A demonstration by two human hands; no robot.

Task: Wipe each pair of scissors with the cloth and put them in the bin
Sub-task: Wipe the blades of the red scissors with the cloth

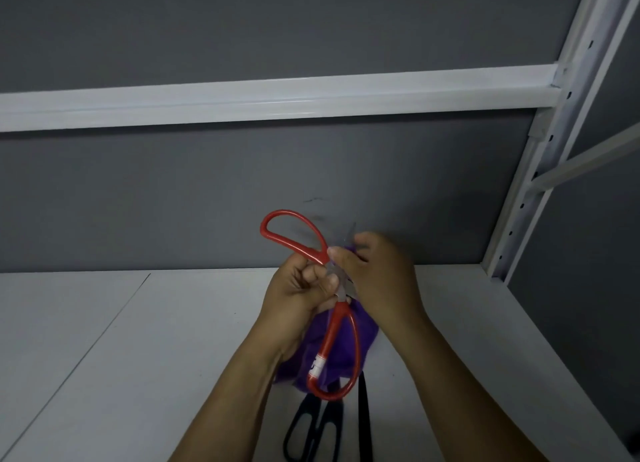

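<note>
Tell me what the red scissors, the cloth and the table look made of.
The scissors: handles glossy red, likely plastic or a plastic coating, judging by the shine; blades dull grey, probably metal, though blurred. The cloth: purple soft fabric, drooping in folds. The table: matte white, perhaps laminate or painted board; hard to tell.

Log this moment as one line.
left hand: grips red scissors | right hand: grips purple cloth on blade | black scissors: lying on shelf
</note>
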